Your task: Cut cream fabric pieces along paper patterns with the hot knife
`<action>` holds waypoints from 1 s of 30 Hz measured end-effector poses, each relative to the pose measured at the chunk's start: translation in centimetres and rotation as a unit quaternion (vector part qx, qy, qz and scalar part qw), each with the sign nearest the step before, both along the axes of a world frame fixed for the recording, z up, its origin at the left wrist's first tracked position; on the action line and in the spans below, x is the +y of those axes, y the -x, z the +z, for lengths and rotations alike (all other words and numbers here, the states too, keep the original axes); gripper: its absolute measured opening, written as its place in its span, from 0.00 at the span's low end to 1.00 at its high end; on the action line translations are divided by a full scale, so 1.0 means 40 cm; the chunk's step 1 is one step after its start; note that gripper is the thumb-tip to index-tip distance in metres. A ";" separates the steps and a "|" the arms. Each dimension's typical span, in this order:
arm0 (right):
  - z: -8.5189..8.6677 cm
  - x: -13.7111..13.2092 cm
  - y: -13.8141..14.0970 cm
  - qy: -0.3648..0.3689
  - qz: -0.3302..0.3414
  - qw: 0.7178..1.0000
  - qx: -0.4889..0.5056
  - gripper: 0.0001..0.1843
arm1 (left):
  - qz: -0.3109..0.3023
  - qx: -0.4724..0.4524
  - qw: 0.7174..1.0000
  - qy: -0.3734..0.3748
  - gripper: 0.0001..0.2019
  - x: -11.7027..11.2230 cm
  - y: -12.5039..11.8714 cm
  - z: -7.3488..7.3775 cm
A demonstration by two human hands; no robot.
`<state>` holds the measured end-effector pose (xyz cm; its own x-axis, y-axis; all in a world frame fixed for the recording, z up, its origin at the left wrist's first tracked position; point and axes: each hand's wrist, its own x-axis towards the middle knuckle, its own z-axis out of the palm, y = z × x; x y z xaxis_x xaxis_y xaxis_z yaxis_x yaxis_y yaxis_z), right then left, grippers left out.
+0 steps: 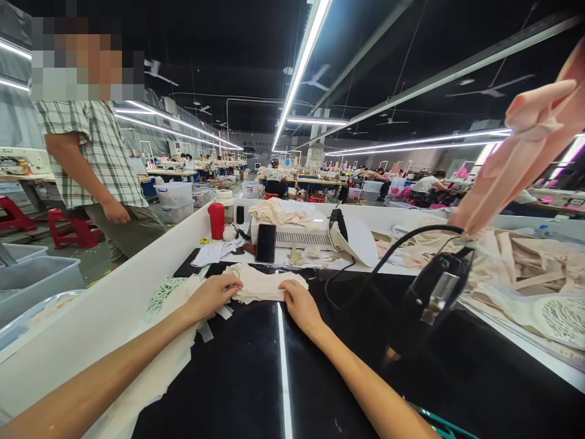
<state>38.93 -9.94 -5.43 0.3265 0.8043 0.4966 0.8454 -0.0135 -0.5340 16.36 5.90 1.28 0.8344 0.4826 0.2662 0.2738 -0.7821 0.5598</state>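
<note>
A stack of cream fabric pieces [262, 283] lies on the glossy black tabletop [237, 372], near its far edge. My left hand [214, 295] pinches the stack's left end, thumb and fingers closed on the cloth. At the right end, my right hand [298, 303] grips the stack's near corner with curled fingers. How many layers each hand holds cannot be made out. More cream cloth [155, 372] lies under and beside my left forearm, with pale green lacy strips [165, 294] next to it.
A phone [265, 242] leans on a white machine [301, 236] behind the stack. A black iron-like device [441, 289] with a cable stands right. Pink straps [512, 164] hang above it. A person in a checked shirt [98, 152] stands left, beyond the white table wall [123, 329].
</note>
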 end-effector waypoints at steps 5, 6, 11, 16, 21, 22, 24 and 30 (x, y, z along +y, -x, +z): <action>-0.002 -0.003 0.002 0.005 -0.041 0.999 -0.029 0.10 | -0.004 0.027 1.000 -0.016 0.18 -0.021 0.000 -0.006; -0.003 -0.005 0.002 0.003 -0.052 0.998 -0.030 0.10 | -0.002 0.031 0.999 -0.019 0.18 -0.025 0.003 -0.003; -0.002 -0.022 0.005 -0.018 -0.104 0.994 -0.012 0.28 | 0.034 0.044 0.997 -0.048 0.19 -0.007 0.051 0.066; 0.003 -0.027 0.006 -0.053 -0.101 0.993 0.013 0.29 | 0.175 0.084 0.977 -0.086 0.17 0.052 0.169 0.147; 0.004 -0.026 0.005 -0.074 -0.060 0.995 0.029 0.25 | 0.255 0.202 0.943 -0.069 0.15 0.042 0.270 0.108; 0.005 -0.027 0.004 -0.077 -0.051 0.995 0.033 0.24 | 0.258 0.218 0.939 -0.061 0.14 0.031 0.279 0.091; 0.005 -0.028 0.003 -0.081 -0.036 0.995 0.041 0.23 | 0.255 0.233 0.937 -0.046 0.14 0.011 0.287 0.062; 0.013 -0.039 0.001 -0.081 -0.001 0.992 0.096 0.18 | 0.242 0.171 0.954 -0.040 0.14 -0.015 0.299 0.053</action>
